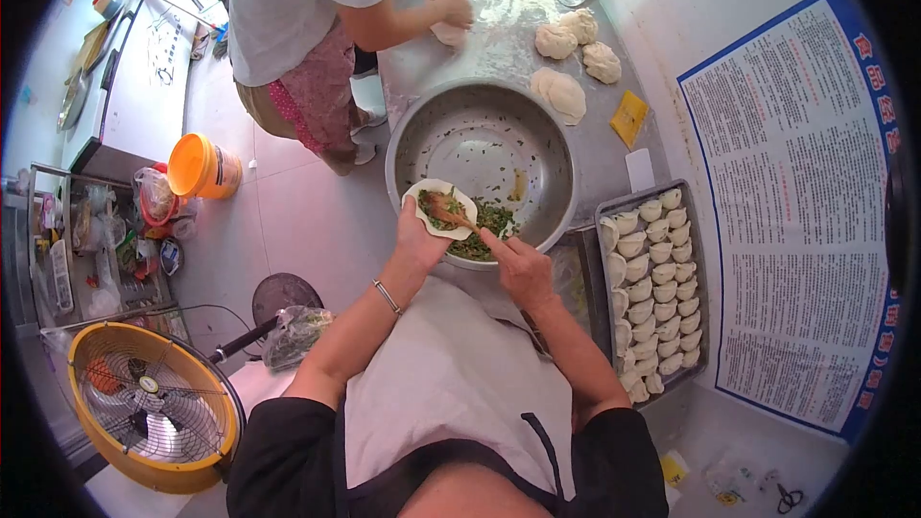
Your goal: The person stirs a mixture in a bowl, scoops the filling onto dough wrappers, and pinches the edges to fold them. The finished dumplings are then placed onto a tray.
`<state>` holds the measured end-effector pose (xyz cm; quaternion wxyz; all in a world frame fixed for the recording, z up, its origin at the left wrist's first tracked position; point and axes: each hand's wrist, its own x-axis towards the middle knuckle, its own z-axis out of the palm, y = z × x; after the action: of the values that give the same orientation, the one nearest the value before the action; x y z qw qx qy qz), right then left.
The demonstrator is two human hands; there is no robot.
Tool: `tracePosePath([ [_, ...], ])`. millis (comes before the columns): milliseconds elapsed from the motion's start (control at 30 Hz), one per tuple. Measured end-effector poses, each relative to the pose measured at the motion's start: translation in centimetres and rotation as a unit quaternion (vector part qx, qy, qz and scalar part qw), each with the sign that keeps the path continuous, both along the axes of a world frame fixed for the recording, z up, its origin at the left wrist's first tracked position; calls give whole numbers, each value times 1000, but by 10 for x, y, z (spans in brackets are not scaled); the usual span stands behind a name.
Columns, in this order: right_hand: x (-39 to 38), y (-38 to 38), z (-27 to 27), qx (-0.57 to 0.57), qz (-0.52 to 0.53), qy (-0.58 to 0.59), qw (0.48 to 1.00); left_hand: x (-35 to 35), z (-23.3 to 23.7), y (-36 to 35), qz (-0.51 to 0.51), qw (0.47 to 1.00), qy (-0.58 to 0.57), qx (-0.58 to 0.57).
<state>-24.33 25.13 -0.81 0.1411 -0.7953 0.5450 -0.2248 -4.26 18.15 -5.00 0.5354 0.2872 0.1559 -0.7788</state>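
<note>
On my left hand (422, 239) lies a round dumpling wrapper (464, 203), with green filling in its middle. My right hand (524, 271) grips a wooden spoon (455, 217), whose tip rests on the filling in the wrapper. Both hands are over the near rim of a large metal basin (568, 168). Chopped green filling (494, 218) is heaped at the near side of the basin, and scraps of it stick to the walls.
To the right, a tray (705, 326) holds rows of folded dumplings (662, 273). Dough lumps (578, 27) and stacked wrappers (558, 96) lie beyond the basin. At the floured table, a co-worker's hands (451, 10) press dough. A yellow fan (153, 403) and orange bucket (203, 165) stand left.
</note>
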Motion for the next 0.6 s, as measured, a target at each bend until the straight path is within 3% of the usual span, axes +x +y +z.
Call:
tracePosePath([
  [67, -4, 0, 9, 4, 17, -49, 999, 7, -4, 1, -28, 999, -40, -25],
  [167, -28, 4, 29, 50, -40, -35, 997, 29, -9, -8, -32, 996, -66, -58],
  [267, -37, 5, 24, 98, -62, 127, 985, 45, -5, -6, -48, 992, -67, -93],
  [367, -24, 3, -25, 119, -53, 152, 980, 43, 2, -4, -81, 989, -29, -118],
  [467, -20, -6, -36, 64, 26, 214, 974, 33, 14, 2, -120, 983, -19, -138],
  [567, -7, -25, -2, 95, 7, 46, 994, 25, 28, 11, -173, 974, -6, -146],
  [600, -2, -30, -1, 188, -20, -145, 971, 22, 28, 14, -179, 974, 0, -142],
])
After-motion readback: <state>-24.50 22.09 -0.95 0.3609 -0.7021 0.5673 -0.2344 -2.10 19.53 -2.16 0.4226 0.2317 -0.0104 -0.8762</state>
